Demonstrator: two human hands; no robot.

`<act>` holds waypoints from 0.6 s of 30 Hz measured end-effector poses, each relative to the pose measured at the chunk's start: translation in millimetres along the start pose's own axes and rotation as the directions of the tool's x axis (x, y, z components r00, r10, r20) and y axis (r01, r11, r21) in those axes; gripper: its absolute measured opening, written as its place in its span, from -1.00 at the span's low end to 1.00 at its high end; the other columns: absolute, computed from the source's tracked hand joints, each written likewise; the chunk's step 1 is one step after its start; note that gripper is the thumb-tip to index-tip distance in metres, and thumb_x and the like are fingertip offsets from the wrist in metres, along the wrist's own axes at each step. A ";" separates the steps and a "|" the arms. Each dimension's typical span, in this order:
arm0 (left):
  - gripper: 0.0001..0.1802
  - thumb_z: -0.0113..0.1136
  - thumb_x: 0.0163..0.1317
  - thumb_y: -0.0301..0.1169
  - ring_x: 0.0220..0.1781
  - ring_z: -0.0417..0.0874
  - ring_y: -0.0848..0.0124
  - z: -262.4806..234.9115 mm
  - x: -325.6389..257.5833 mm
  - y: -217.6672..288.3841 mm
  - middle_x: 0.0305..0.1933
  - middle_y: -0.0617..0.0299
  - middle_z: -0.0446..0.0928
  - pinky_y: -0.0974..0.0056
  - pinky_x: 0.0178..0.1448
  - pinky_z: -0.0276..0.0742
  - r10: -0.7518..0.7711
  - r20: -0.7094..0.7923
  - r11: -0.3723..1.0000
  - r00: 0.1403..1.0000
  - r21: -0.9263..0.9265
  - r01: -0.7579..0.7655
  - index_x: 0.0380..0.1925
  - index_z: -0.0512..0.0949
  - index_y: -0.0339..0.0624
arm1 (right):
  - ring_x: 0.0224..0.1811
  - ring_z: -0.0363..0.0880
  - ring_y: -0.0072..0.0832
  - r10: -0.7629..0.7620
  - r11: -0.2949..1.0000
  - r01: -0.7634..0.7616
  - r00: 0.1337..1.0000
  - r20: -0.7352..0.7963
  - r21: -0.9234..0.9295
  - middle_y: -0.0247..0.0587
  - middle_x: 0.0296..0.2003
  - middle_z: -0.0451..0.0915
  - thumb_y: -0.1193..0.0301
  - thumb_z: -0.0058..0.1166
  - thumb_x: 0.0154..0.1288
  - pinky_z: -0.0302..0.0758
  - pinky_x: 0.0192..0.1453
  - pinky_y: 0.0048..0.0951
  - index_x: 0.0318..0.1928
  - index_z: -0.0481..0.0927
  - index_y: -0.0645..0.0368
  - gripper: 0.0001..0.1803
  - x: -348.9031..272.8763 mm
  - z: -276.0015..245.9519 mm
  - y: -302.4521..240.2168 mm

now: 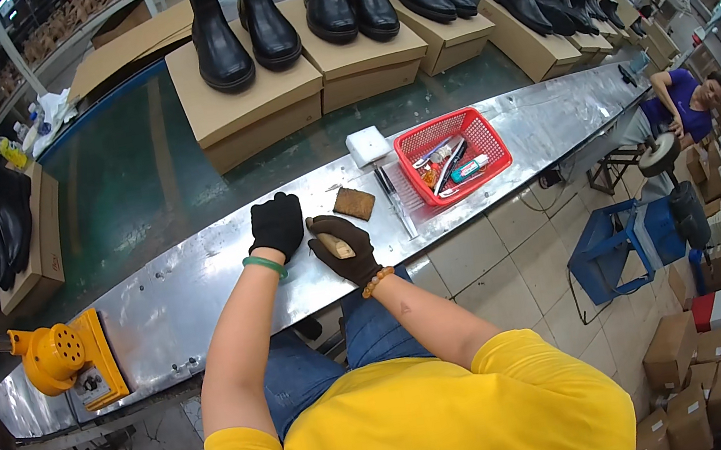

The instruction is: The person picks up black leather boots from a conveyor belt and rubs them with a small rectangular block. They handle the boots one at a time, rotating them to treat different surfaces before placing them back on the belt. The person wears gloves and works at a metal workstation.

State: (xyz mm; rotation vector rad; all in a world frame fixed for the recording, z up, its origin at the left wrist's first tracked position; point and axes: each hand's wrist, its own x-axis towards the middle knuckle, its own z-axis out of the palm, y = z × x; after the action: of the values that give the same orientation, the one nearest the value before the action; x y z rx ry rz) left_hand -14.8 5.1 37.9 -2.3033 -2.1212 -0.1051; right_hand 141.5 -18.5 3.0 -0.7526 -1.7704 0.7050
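Observation:
My left hand (276,226), in a black knit glove with a green bangle at the wrist, rests curled on the metal tabletop. Its fingers are closed, and whatever they may hold is hidden. Just right of it, at the table's near edge, my right hand (352,251) wears a dark brown glove and an amber bead bracelet. Its fingers wrap round a tan, rounded piece (336,246) whose kind I cannot make out. Beyond that hand lies a brown, rough-looking pad (354,203), touched by neither hand.
A red basket (504,144) of small tools and tubes stands right, beside a pen-like tool (396,202) and a white block (367,146). Black boots (220,43) stand on cardboard boxes (256,114) across the green belt (122,169). A yellow device (59,359) sits left. Another person (693,101) sits far right.

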 end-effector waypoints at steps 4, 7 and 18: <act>-0.86 0.01 0.10 -0.42 -0.29 0.64 0.13 -2.5 -7.1 -3.3 -0.29 0.01 0.55 0.05 -0.25 0.51 -0.025 -0.017 0.998 1.000 -0.056 0.024 -0.35 0.51 -0.16 | -0.13 0.64 -0.29 0.012 1.000 -0.012 1.000 -0.007 0.003 -0.11 -0.18 0.63 0.51 0.31 -0.01 0.55 -0.04 -0.39 -0.18 0.58 0.21 -0.68 0.4 -0.7 -4.5; -0.86 -0.02 0.12 -0.43 -0.30 0.63 0.11 1.3 -12.2 -5.5 -0.29 -0.01 0.53 0.06 -0.25 0.52 -0.047 -0.050 0.996 0.998 -0.075 0.043 -0.35 0.50 -0.17 | -0.12 0.63 -0.29 -0.006 1.000 0.006 1.000 -0.010 -0.011 -0.12 -0.18 0.63 0.50 0.32 -0.01 0.55 -0.03 -0.39 -0.17 0.58 0.20 -0.67 -1.1 -0.2 0.7; -0.52 0.10 0.14 -0.22 0.39 0.21 0.15 34.4 -36.6 -0.5 0.32 0.14 0.31 -0.22 0.42 -0.22 0.043 -0.197 0.984 0.979 -0.160 -0.075 0.14 0.45 0.29 | -0.10 0.62 -0.31 0.000 1.000 0.002 0.999 -0.046 0.025 -0.12 -0.15 0.62 0.51 0.32 -0.01 0.55 -0.01 -0.40 -0.13 0.57 0.18 -0.64 -2.9 -1.1 -1.2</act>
State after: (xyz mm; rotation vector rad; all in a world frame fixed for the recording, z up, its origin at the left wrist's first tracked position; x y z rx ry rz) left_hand -16.8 -29.5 1.5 -2.3298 -2.0179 -0.5034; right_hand 143.2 -21.4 2.6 -0.7456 -1.7171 0.7022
